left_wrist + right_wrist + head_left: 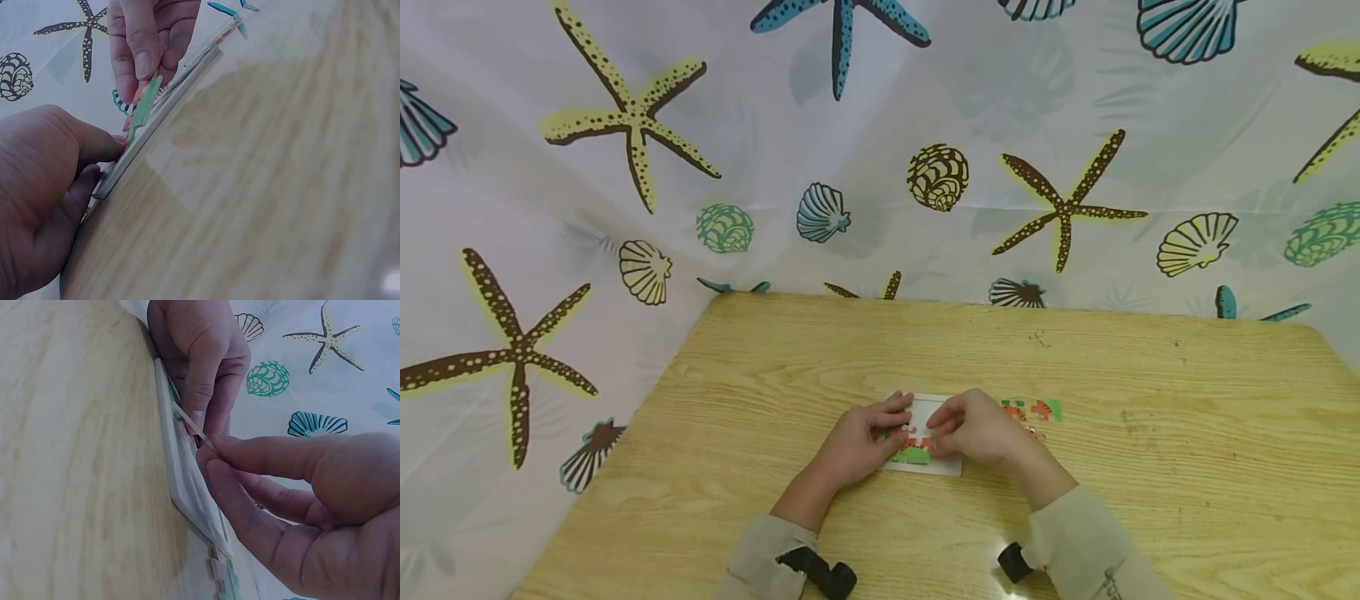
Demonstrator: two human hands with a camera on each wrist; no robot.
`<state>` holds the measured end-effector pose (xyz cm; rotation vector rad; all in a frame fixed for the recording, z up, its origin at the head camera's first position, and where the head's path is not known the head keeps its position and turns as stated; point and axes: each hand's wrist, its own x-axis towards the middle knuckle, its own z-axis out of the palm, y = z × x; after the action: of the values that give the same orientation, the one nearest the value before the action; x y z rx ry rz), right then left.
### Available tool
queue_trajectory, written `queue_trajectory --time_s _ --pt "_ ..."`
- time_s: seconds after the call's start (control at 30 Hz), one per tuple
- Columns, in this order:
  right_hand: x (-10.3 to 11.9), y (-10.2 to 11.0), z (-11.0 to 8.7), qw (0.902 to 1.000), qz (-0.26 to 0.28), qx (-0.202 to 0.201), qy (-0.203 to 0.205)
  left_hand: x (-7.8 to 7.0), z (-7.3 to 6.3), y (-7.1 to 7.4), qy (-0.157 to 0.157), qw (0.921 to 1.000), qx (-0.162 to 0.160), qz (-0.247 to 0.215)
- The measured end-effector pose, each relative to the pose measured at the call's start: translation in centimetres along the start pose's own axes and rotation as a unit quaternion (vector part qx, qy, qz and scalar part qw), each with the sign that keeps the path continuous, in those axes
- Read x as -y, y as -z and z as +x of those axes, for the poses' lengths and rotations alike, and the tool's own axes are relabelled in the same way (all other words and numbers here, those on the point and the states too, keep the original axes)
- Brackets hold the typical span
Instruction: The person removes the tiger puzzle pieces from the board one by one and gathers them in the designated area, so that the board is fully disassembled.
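Observation:
A shallow white puzzle tray (pixel 951 467) lies on the table between both hands, with joined red and green puzzle pieces (pixel 912 455) along its near left part. My left hand (pixel 853 442) rests on the tray's left side, its thumb pressing on the pieces and its other fingers spread toward the far edge. Between thumb and fingertips, my right hand (pixel 981 429) pinches a puzzle piece (pixel 195 429). That piece, green and red (pixel 147 102), is tilted up over the tray, its lower end right at the pieces by the left thumb.
Loose puzzle pieces (pixel 1047 409) lie on the wooden table (pixel 1150 450) to the right of the tray, partly hidden behind the right hand. A white cloth (pixel 865 142) printed with starfish and shells hangs behind the table and along its left side.

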<state>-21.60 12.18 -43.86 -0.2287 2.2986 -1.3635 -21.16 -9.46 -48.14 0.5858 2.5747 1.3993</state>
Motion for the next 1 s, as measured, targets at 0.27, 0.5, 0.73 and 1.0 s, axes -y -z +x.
queue_trajectory --time_s 0.27,0.5,0.73,1.0 --pt "0.2 1.0 -0.6 0.9998 0.011 0.013 0.011 0.4 -0.1 -0.1 -0.003 0.9999 0.003 -0.010" --pt "0.3 2.1 -1.0 0.9992 -0.015 0.020 0.030 0.6 0.0 -0.1 -0.001 0.9996 -0.004 -0.029" --pt "0.1 2.7 -1.3 0.9994 0.001 0.026 0.020 0.6 0.0 -0.2 0.005 0.9994 -0.007 -0.034" --pt "-0.2 3.7 -1.4 0.9996 0.010 0.023 0.014 0.5 0.1 -0.2 0.008 0.9991 -0.015 -0.039"
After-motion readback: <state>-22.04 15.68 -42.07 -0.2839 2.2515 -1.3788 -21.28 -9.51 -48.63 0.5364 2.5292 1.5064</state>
